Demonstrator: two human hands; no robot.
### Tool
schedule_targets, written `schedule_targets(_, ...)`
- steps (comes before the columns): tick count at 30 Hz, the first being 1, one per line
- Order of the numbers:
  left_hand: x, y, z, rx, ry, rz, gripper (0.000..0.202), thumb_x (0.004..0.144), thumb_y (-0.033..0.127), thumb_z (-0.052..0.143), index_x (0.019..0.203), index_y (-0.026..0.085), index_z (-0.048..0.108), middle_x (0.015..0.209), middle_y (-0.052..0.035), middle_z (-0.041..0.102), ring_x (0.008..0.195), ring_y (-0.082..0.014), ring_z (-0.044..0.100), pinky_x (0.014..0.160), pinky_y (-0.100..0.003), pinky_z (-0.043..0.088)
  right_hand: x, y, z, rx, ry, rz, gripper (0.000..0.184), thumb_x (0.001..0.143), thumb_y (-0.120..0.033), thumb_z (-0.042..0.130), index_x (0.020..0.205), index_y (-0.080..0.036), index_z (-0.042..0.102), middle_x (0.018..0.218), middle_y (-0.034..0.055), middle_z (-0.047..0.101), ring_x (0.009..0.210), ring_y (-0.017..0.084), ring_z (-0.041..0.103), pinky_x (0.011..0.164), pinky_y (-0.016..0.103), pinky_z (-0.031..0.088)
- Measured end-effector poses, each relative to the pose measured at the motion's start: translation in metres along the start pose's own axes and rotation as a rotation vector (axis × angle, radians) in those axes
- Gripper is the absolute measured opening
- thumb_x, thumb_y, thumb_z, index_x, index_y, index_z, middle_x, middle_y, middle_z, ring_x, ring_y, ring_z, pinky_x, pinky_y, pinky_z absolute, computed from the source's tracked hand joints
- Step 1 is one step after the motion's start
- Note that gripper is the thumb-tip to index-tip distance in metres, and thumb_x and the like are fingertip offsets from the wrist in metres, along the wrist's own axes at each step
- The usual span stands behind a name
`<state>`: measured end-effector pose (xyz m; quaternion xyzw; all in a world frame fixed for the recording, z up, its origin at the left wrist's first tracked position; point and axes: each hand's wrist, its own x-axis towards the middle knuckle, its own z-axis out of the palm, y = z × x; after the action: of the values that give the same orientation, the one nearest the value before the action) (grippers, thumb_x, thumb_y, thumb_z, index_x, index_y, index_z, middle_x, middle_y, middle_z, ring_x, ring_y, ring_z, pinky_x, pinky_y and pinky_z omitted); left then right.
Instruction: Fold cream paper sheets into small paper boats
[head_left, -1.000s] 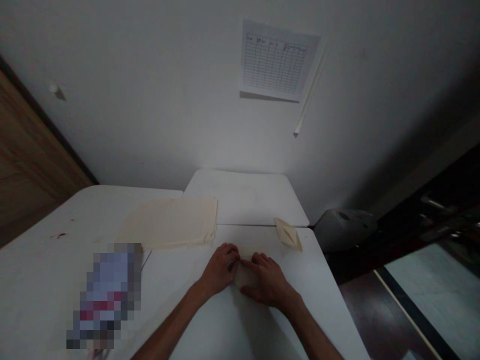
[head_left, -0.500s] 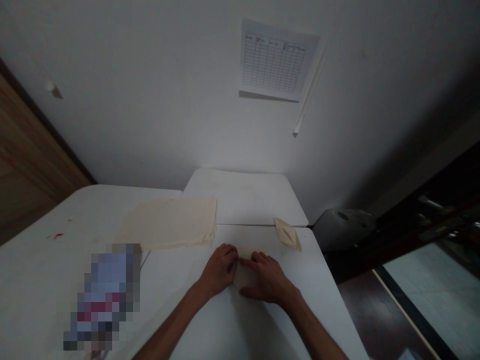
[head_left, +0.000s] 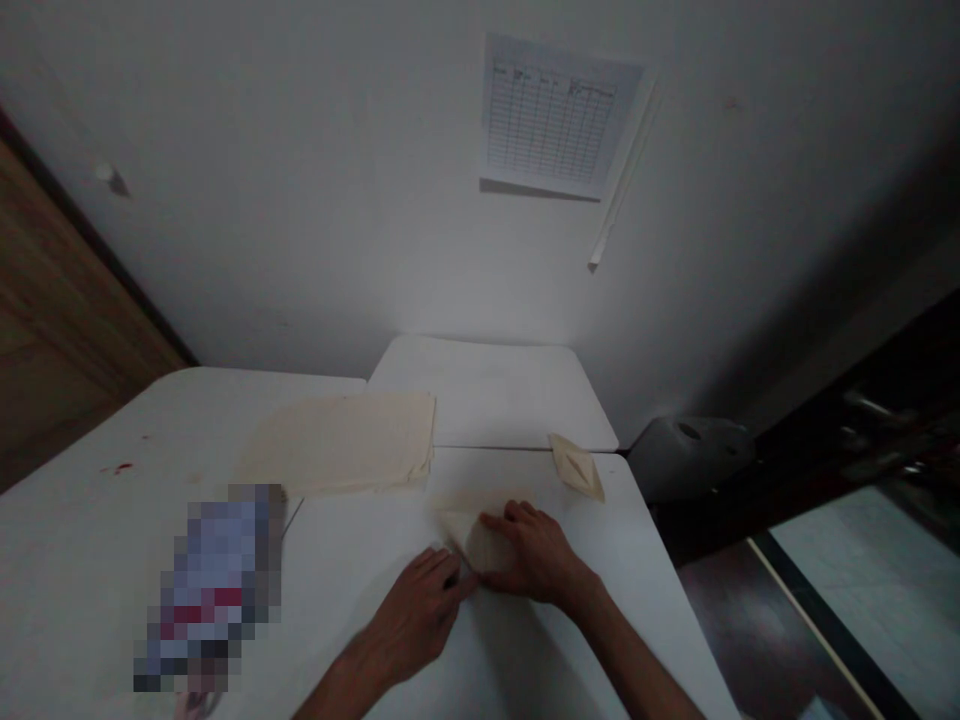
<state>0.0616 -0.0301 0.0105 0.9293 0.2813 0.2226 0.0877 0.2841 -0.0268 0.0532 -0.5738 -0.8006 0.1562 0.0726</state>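
A partly folded cream sheet of paper (head_left: 469, 520) lies on the white table (head_left: 360, 560) in front of me. My right hand (head_left: 536, 555) lies flat on its right part, fingers stretched out and pressing it down. My left hand (head_left: 420, 615) rests on the table just below the sheet's left corner, fingers extended toward the fold and a little blurred. A finished folded paper piece (head_left: 576, 466) sits further back on the right, apart from both hands.
A stack of cream sheets (head_left: 345, 440) lies at the back left. A blurred-out object (head_left: 210, 590) stands on the left. A second white table (head_left: 487, 390) abuts the wall, which carries a printed chart (head_left: 551, 120). The table's right edge drops to a dark floor.
My left hand has slid back toward me off the sheet, uncovering a folded triangular corner. My right hand has stayed in place on the paper.
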Motion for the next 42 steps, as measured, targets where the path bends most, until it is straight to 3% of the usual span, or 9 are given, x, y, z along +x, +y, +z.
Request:
schedule_targets(3, -0.001, 0.0, 0.002, 0.01, -0.004, -0.006, 0.04, 0.082, 0.008, 0.047, 0.114, 0.028, 0.06, 0.082, -0.0045, 0.054, 0.076, -0.0204, 0.051, 0.076, -0.039, 0.048, 0.0, 0.0, 0.001, 0.005, -0.001, 0.002, 0.077, 0.069, -0.064, 0.069, 0.135, -0.03, 0.047, 0.117, 0.0089, 0.055, 0.11, 0.029, 0.051, 0.096, 0.04, 0.038)
schedule_targets(13, 0.003, 0.0, 0.004, 0.026, -0.083, -0.051, 0.038, 0.08, 0.009, 0.048, 0.112, 0.025, 0.06, 0.086, -0.0057, 0.057, 0.082, -0.0228, 0.054, 0.083, -0.044, 0.046, -0.001, 0.0, 0.001, 0.013, 0.019, -0.01, 0.073, 0.072, -0.062, 0.066, 0.134, -0.029, 0.048, 0.115, 0.0086, 0.055, 0.107, 0.027, 0.051, 0.095, 0.038, 0.037)
schedule_targets(24, 0.0, 0.001, 0.009, 0.036, -0.03, -0.071, 0.04, 0.077, 0.008, 0.05, 0.112, 0.026, 0.061, 0.086, -0.0053, 0.058, 0.082, -0.0228, 0.056, 0.085, -0.045, 0.048, -0.001, 0.0, 0.001, -0.015, 0.024, -0.026, 0.071, 0.074, -0.064, 0.062, 0.134, -0.03, 0.047, 0.111, 0.008, 0.055, 0.104, 0.027, 0.052, 0.092, 0.038, 0.04)
schedule_targets(31, -0.003, 0.004, 0.006, 0.135, 0.03, -0.029, 0.052, 0.073, 0.003, 0.047, 0.118, 0.025, 0.058, 0.13, -0.0086, 0.052, 0.119, -0.0284, 0.047, 0.099, -0.049, 0.04, 0.0, 0.0, 0.002, -0.016, -0.008, -0.013, 0.074, 0.073, -0.064, 0.062, 0.136, -0.029, 0.046, 0.12, 0.0097, 0.053, 0.111, 0.029, 0.05, 0.097, 0.04, 0.036)
schedule_targets(39, 0.005, 0.007, -0.004, 0.024, 0.001, -0.022, 0.05, 0.072, 0.002, 0.046, 0.114, 0.024, 0.061, 0.117, -0.0065, 0.061, 0.111, -0.0235, 0.053, 0.098, -0.044, 0.041, -0.002, 0.008, 0.003, 0.034, -0.048, -0.031, 0.082, 0.065, -0.052, 0.072, 0.138, -0.028, 0.043, 0.118, 0.0071, 0.052, 0.109, 0.027, 0.048, 0.099, 0.037, 0.034)
schedule_targets(42, 0.006, 0.007, -0.004, 0.005, 0.014, -0.023, 0.05, 0.072, 0.002, 0.046, 0.114, 0.024, 0.061, 0.117, -0.0064, 0.06, 0.111, -0.0235, 0.053, 0.098, -0.044, 0.041, -0.003, 0.01, 0.002, 0.056, -0.038, -0.037, 0.071, 0.071, -0.045, 0.069, 0.136, -0.029, 0.045, 0.117, 0.0061, 0.053, 0.108, 0.026, 0.048, 0.099, 0.036, 0.033)
